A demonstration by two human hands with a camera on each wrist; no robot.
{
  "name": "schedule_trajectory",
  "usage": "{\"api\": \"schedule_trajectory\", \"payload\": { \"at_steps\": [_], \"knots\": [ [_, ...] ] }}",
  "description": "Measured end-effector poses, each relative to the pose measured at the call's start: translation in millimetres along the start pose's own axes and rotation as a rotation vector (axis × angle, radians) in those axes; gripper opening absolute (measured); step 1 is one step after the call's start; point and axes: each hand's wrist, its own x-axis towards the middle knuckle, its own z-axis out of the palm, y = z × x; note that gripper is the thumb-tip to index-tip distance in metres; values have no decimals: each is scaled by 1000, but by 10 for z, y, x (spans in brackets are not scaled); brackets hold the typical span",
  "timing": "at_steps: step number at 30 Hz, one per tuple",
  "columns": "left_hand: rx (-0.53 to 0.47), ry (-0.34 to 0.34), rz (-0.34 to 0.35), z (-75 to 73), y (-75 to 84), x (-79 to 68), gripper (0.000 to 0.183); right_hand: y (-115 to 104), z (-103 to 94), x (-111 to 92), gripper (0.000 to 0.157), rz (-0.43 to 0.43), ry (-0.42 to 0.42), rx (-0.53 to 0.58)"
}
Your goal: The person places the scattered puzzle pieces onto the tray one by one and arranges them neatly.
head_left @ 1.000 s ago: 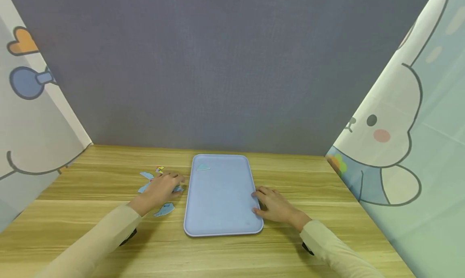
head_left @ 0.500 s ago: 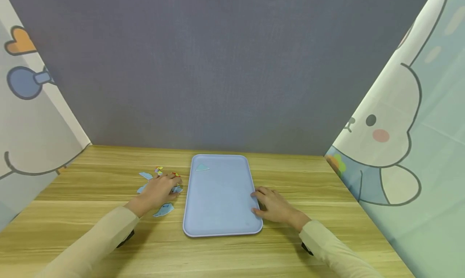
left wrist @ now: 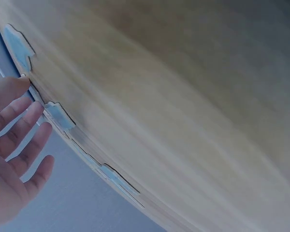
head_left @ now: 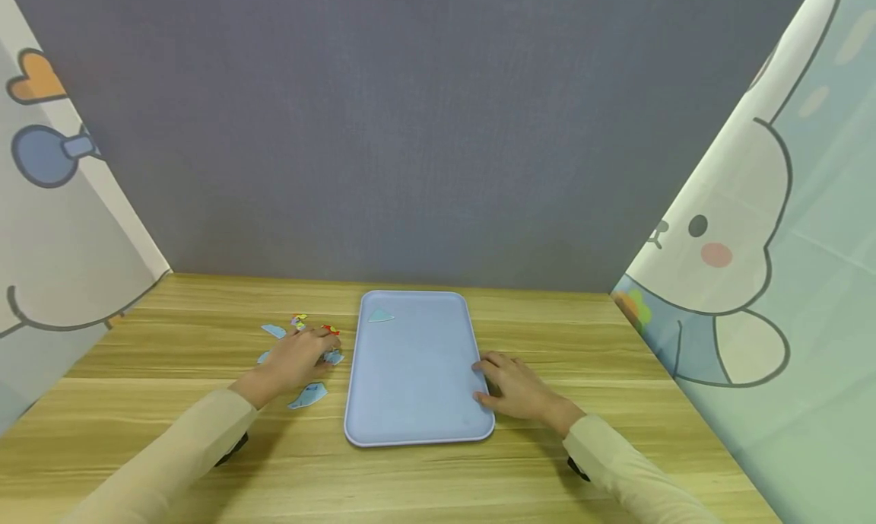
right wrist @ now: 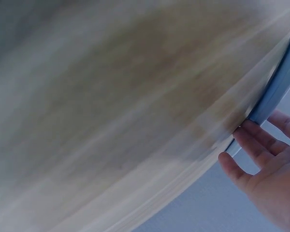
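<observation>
Blue pieces [head_left: 309,395] on tabletop [head_left: 561,334], between its left edge and tray [head_left: 414,387]; triangle [head_left: 380,315] in tray's far-left corner. Left hand [head_left: 294,363] at pieces, fingers apart; right hand [head_left: 515,387] on tray rim, fingers apart. Probably best: nip one by its edge, tray steady.

At twelve o'clock, straight ahead of me, stands a plain dark-grey wall [head_left: 411,128]. At my ten, a pale panel [head_left: 55,239] carries an orange heart [head_left: 41,79]; at two, a second panel [head_left: 821,326] shows a white rabbit [head_left: 739,197]. Wood-grained tabletop [head_left: 411,482] stretches towards six.
</observation>
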Motion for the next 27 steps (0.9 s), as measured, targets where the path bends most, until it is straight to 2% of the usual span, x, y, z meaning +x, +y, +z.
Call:
{"api": "schedule_trajectory", "payload": {
  "at_steps": [8, 20, 27],
  "knots": [
    [4, -1, 16, -9, -7, -5, 28, -3, 1, 1, 45, 6, -6, -2],
    [-43, -32, 33, -20, -30, 6, 28, -12, -4, -3, 45, -1, -3, 0],
    [-18, -30, 47, 1, -34, 26, 29, -4, 1, -5, 45, -6, 1, -8]
  ]
}}
